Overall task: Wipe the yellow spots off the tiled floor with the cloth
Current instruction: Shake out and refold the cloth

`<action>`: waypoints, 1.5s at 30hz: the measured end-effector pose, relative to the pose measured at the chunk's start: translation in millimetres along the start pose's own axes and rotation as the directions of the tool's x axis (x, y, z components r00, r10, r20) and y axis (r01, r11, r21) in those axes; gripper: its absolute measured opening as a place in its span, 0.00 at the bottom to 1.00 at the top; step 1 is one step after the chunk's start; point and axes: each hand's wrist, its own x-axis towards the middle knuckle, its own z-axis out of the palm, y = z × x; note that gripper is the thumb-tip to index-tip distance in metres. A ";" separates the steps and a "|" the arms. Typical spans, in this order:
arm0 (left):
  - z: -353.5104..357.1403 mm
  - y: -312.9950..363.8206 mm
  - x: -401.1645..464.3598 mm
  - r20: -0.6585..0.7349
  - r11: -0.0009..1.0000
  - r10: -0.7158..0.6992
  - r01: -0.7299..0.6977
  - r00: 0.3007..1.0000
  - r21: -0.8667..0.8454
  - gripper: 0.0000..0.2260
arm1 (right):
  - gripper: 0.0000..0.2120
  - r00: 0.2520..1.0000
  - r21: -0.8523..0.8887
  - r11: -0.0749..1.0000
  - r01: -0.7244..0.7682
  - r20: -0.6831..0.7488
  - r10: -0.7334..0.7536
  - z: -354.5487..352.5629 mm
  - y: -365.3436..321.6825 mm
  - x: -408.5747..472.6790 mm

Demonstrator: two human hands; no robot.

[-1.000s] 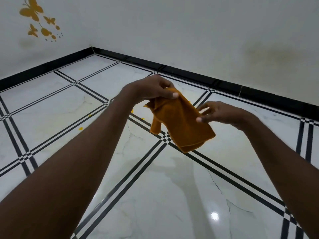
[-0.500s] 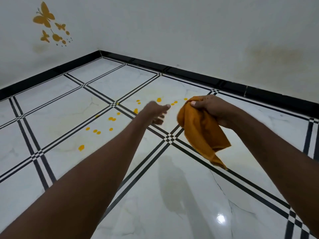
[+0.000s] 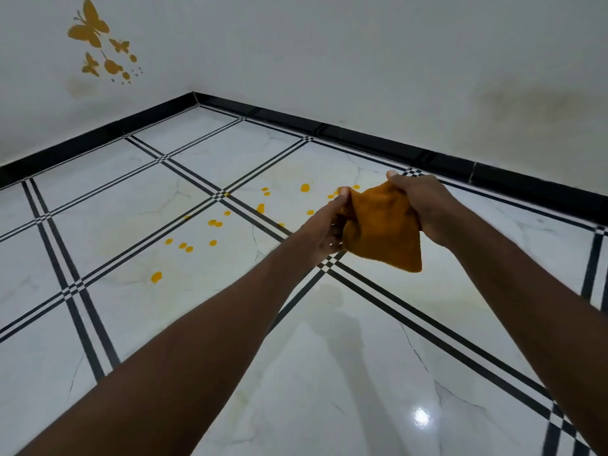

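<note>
From the head view, both hands hold the cloth [image 3: 383, 230] in the air above the floor [image 3: 362, 373]. The left hand [image 3: 324, 230] pinches its left edge with closed fingers; the right hand [image 3: 424, 205] grips its top right corner. The cloth is orange, soft, and hangs to a point. Yellow spots [image 3: 215, 222], small and round, lie scattered on the glossy white tiles, far and left of the hands.
</note>
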 end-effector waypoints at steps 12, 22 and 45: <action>-9.9 17.7 4.7 -0.168 0.995 0.096 -0.090 0.981 0.041 0.27 | 0.21 0.946 -0.268 0.946 0.183 -0.213 -0.243 8.6 9.0 -1.8; -20.9 29.7 -1.4 -0.298 0.948 0.081 0.019 0.951 0.316 0.24 | 0.26 0.977 -0.232 0.968 -0.097 -0.206 0.048 5.5 22.9 17.9; -90.1 207.6 -109.3 -0.133 0.835 0.466 -0.386 0.875 0.393 0.13 | 0.24 0.954 0.448 0.875 -0.182 0.297 0.046 69.3 -156.0 -15.8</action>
